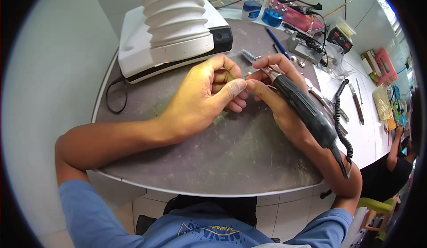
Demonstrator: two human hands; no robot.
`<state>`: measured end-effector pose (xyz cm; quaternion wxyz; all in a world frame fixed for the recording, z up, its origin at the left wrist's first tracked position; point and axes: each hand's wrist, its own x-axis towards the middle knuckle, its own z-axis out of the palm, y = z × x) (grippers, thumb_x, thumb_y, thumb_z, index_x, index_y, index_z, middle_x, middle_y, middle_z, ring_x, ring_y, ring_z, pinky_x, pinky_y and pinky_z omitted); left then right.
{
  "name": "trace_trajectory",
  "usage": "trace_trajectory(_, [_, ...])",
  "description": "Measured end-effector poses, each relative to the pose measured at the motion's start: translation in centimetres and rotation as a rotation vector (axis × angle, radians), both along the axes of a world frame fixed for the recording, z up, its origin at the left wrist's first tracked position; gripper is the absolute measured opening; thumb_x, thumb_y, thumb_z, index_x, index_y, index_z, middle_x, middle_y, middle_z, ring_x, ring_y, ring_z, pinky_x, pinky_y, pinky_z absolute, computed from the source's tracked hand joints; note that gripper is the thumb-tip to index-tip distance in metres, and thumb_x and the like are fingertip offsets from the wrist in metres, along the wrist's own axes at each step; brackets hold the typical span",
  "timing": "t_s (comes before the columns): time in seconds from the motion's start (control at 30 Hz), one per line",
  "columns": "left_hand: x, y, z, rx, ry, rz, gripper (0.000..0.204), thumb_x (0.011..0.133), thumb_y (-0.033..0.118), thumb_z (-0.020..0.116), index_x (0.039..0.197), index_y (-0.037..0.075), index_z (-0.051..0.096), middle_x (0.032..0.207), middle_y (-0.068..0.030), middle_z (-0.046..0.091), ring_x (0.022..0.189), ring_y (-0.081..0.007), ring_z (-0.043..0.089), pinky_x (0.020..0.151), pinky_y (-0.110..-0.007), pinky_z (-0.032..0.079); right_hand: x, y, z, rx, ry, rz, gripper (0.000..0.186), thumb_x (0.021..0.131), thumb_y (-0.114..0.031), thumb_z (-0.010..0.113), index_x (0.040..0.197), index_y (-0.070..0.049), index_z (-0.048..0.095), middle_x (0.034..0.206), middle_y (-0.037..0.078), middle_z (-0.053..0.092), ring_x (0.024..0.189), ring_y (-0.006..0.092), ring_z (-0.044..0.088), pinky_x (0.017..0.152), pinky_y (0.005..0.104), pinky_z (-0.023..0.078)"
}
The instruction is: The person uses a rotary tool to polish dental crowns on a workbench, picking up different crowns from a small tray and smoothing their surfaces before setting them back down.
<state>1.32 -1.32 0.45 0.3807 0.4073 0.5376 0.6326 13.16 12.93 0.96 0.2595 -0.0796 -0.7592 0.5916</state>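
My right hand (pixel 280 85) is wrapped around a black rotary handpiece (pixel 307 110) with a metal collar, its body lying back over my wrist. Just beyond my right fingers is a small grey bristled brush head (pixel 249 56); I cannot tell whether it is fitted to the handpiece or lies on the table. My left hand (pixel 207 92) is closed, thumb and fingers pinched together close to the right fingertips. Whatever sits between them is too small and covered to name. Both hands are above the worn brown tabletop (pixel 200 168).
A white box-shaped unit (pixel 133 39) with a ribbed hose (pixel 173 16) stands at the back left. Pliers (pixel 327 99), a knife (pixel 356 103) and a coiled cord (pixel 340 110) lie at right. Blue containers (pixel 272 16) and a pink tray (pixel 298 16) stand behind. Another person (pixel 391 163) sits far right.
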Motion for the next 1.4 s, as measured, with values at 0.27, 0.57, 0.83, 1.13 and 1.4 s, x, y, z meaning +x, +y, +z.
trace_trajectory(0.27, [-1.8, 0.5, 0.1, -0.141, -0.195, -0.129, 0.016, 0.096, 0.015, 0.056, 0.102, 0.003, 0.048, 0.093, -0.0059, 0.061, 0.082, -0.0108, 0.064, 0.075, -0.025, 0.057, 0.2, 0.4, -0.5, 0.128, -0.022, -0.023, 0.02, 0.083, -0.002, 0.069, 0.098, -0.003, 0.058, 0.08, 0.003, 0.062, 0.071, 0.007, 0.056, 0.063, 0.0216, 0.045])
trace_trajectory(0.57, [-1.7, -0.2, 0.7, -0.206, -0.192, -0.193, 0.023, 0.093, 0.009, 0.059, 0.11, 0.0, 0.047, 0.096, -0.0115, 0.065, 0.088, -0.0143, 0.066, 0.077, -0.024, 0.057, 0.6, 0.2, -0.7, 0.112, -0.036, 0.056, 0.016, 0.085, -0.003, 0.067, 0.097, -0.003, 0.058, 0.083, 0.003, 0.06, 0.074, 0.0077, 0.056, 0.066, 0.0222, 0.044])
trace_trajectory(0.83, [-2.1, 0.3, 0.6, -0.122, -0.148, -0.162, 0.031, 0.092, 0.009, 0.061, 0.118, -0.002, 0.046, 0.095, -0.0125, 0.065, 0.087, -0.0146, 0.066, 0.079, -0.024, 0.056, 0.3, -0.1, 0.2, -0.078, -0.017, 0.001, 0.013, 0.09, -0.005, 0.061, 0.102, -0.003, 0.058, 0.089, 0.006, 0.062, 0.082, 0.011, 0.061, 0.072, 0.0242, 0.048])
trace_trajectory(1.13, [-2.0, -0.7, 0.8, -0.08, -0.316, -0.143, 0.021, 0.094, 0.011, 0.058, 0.111, -0.002, 0.056, 0.101, -0.0109, 0.065, 0.092, -0.0136, 0.064, 0.082, -0.024, 0.054, 1.9, 2.9, 1.0, 0.327, 0.008, 0.0, 0.036, 0.095, -0.03, 0.053, 0.118, -0.002, 0.059, 0.09, 0.008, 0.057, 0.084, 0.015, 0.057, 0.08, 0.0281, 0.046])
trace_trajectory(1.4, [-1.9, -1.0, 0.9, -0.084, -0.393, -0.164, 0.022, 0.094, 0.013, 0.058, 0.112, 0.0, 0.055, 0.105, -0.0122, 0.065, 0.095, -0.0136, 0.064, 0.084, -0.024, 0.054, 1.9, 1.9, -0.2, 0.353, 0.211, 0.113, 0.027, 0.08, -0.006, 0.066, 0.101, 0.003, 0.051, 0.095, 0.016, 0.059, 0.094, 0.0237, 0.063, 0.085, 0.0348, 0.048])
